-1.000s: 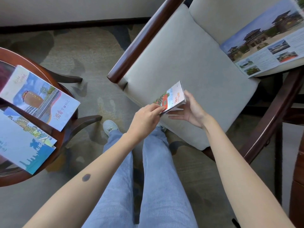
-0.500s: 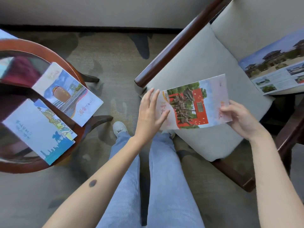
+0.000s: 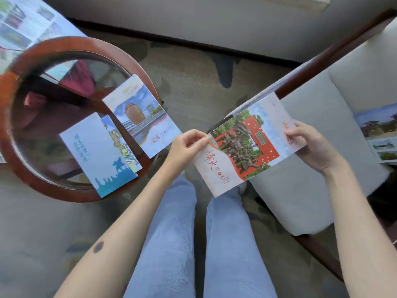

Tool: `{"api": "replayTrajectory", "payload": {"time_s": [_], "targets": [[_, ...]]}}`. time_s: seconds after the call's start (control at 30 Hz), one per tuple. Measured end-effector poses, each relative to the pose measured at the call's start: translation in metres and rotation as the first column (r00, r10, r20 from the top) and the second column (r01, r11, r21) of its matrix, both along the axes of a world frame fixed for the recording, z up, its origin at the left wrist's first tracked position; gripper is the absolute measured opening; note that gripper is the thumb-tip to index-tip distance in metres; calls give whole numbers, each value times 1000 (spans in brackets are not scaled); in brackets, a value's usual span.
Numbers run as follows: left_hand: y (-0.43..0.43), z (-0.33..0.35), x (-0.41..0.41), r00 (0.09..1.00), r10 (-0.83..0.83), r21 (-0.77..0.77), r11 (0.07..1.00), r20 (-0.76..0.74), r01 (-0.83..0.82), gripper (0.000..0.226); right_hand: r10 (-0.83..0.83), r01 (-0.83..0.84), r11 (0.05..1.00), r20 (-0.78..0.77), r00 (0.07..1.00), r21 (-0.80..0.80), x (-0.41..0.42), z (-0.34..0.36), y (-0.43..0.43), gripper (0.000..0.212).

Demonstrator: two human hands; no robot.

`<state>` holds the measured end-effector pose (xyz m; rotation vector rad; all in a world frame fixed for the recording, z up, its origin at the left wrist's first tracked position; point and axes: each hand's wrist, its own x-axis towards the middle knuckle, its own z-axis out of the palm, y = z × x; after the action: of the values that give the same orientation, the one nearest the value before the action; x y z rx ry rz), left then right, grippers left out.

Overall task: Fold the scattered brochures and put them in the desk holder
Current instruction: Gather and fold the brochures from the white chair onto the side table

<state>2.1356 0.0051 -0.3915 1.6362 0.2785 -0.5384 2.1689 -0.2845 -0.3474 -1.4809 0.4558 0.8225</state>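
Hands are spread well apart, each clamped on one end of the red brochure [image 3: 247, 147], which is opened out flat and held in the air above the person's knees, between the desk [image 3: 53, 190] and the chair [image 3: 300, 190]. The left hand [image 3: 188, 145] pinches the lower left edge between thumb and curled fingers; the right hand [image 3: 311, 145] grips the upper right edge with the thumb on the printed face. The sheet tilts, its right end higher in the view, and shows a red wall, a gnarled tree and brush lettering. The desk, on the left, is round with a wooden rim and a glass top. Three folded brochures lie near its right side: the blue brochure [image 3: 96, 153] nearest the person, the jar brochure [image 3: 141, 112] beyond it with a corner overhanging the rim, and an illustrated brochure [image 3: 121, 145] tucked partly under the blue one. An open leaflet [image 3: 23, 20] shows blurred at the far left corner. On the chair's pale cushion lies an unfolded temple brochure [image 3: 378, 134], cut off by the frame edge. Below, jeans [image 3: 171, 233] cover the legs.
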Motion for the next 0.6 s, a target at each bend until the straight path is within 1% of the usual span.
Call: {"api": "replayTrajectory", "payload": {"time_s": [0.1, 0.17, 0.2, 0.33, 0.4, 0.43, 0.5, 0.6], "targets": [[35, -2, -5, 998, 64, 8, 998, -27, -64, 13, 59, -58, 998, 19, 998, -28, 13, -4, 37, 35], [54, -5, -10, 986, 157, 6, 988, -49, -157, 16, 96, -96, 995, 46, 994, 1, 22, -4, 64, 45], [62, -7, -13, 976, 212, 10, 977, -56, -212, 16, 107, -109, 994, 64, 992, 26, 25, -4, 78, 47], [85, -17, -22, 894, 436, 12, 899, -101, -437, 8, 21, -35, 988, 97, 995, 149, 35, -8, 132, 41], [92, -21, -26, 839, 528, -4, 846, -130, -533, 9, 31, -49, 978, 92, 995, 201, 37, -14, 158, 41], [95, -23, -28, 818, 558, -7, 825, -138, -564, 11, 60, -77, 975, 82, 995, 211, 37, -17, 171, 40], [97, -25, -32, 798, 583, -8, 807, -156, -591, 13, 162, -170, 971, 64, 985, 169, 36, -26, 193, 40], [99, -33, -38, 812, 554, -10, 825, -184, -565, 13, 302, -300, 953, 76, 950, -27, 34, -37, 217, 52]]}}
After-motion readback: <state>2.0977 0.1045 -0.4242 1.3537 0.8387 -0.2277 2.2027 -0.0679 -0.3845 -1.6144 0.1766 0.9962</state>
